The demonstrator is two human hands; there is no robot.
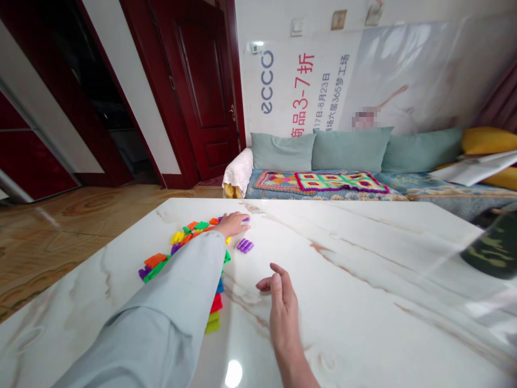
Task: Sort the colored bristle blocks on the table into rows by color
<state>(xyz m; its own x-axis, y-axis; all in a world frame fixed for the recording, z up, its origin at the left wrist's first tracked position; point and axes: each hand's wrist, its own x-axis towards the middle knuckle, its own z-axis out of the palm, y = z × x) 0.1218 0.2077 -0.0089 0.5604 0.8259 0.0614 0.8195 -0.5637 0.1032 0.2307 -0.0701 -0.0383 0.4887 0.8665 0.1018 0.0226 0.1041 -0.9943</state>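
My left hand (233,223) reaches over the far end of a cluster of small coloured plastic pieces (193,235). Between its thumb and index finger shows a small purple plastic piece (246,219). Just nearer lies a group of purple tube-like pieces (245,246), side by side on the table. Orange pieces (155,260) and green ones lie to the left, while red (217,303) and yellow-green pieces (212,322) show right of my grey sleeve, which hides part of the cluster. My right hand (284,310) hovers over the tabletop, fingers apart and holding nothing.
The white marbled table (363,280) fills the foreground. A camouflage-patterned object (495,245) stands at its right edge. Beyond are a sofa with green cushions (349,151), a crocheted mat (343,182) and a dark red door (200,86).
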